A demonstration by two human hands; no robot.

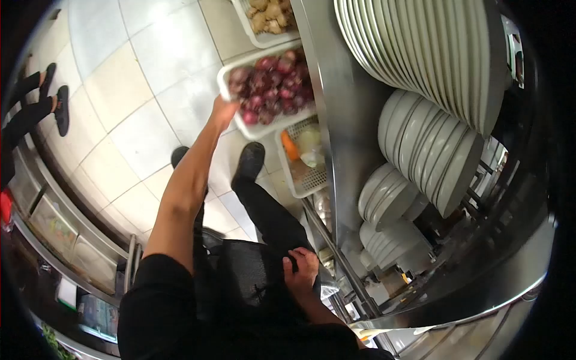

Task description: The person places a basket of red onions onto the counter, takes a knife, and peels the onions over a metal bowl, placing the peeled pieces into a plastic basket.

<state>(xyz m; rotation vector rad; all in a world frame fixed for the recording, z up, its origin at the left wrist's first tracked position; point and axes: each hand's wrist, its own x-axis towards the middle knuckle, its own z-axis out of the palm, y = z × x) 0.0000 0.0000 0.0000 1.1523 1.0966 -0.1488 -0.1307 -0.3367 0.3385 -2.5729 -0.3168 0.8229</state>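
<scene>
Perhaps the tiled floor [138, 108] below the grip could get strewn: the steel counter [351, 90] just right might snag the white basket [270, 128], tipping its red onions [270, 87], as only 1 hand steadies it. Plates [420, 48] stand stacked farther right; another person's shoes [62, 111], well left. The left hand [224, 113] seems clasped round the basket's corner; the right hand [303, 268], slightly curled, hangs behind, gripping nothing.
</scene>
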